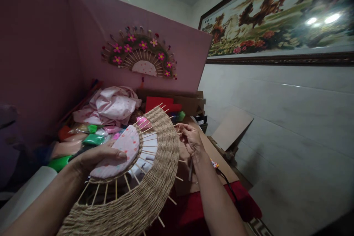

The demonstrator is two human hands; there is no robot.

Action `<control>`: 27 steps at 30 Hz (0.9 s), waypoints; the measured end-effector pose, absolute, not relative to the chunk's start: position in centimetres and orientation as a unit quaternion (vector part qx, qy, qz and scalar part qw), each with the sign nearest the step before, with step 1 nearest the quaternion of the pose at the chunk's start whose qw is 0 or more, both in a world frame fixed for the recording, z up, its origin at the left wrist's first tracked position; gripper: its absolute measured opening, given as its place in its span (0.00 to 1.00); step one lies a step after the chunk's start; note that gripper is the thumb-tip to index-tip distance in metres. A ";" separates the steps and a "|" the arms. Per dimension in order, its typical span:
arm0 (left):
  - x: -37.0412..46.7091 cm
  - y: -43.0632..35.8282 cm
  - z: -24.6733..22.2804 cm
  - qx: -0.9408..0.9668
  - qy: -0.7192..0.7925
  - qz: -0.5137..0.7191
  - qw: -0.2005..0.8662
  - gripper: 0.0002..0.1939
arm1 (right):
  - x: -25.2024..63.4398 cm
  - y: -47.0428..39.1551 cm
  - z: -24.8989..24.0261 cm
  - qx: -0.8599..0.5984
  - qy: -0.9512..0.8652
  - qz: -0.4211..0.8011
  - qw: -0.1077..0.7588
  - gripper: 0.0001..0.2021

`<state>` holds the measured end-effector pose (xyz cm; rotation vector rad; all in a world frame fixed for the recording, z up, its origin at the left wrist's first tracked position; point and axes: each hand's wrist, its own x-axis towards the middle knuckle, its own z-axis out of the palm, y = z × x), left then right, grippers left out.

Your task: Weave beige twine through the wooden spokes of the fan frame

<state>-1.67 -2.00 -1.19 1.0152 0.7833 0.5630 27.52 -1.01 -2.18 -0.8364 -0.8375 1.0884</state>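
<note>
A half-round fan point(163, 155) of thin wooden sticks, with a broad band of brown twine woven through them, is held up before me. At its inner edge lies a half-disc point(125, 147) covered in pale pink dotted cloth. My left hand point(103, 155) is closed on this half-disc, thumb on top and fingers hidden beneath. My right hand point(190, 138) pinches at the fan's outer edge, around a protruding stick end. Whether loose twine is also between those fingers is too small to tell. Bare stick tips jut past the woven band.
A finished fan with pink flowers point(142, 49) hangs on the pink panel point(188, 51). Crumpled dotted cloth point(110, 103) and colourful packets point(94, 139) lie at left. Behind sits a red box point(159, 103). Cardboard point(232, 127) leans against the right wall, below a framed horse picture point(262, 22).
</note>
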 end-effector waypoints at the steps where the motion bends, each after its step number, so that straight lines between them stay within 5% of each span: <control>1: -1.7 -2.0 -1.3 0.469 0.363 0.255 0.764 0.15 | 27.6 -1.0 -2.1 -0.372 -0.374 0.483 0.699 0.18; 27: -0.3 -3.0 -0.2 0.435 0.403 0.307 0.745 0.32 | 28.4 0.4 -3.3 -0.400 -0.385 0.350 0.754 0.14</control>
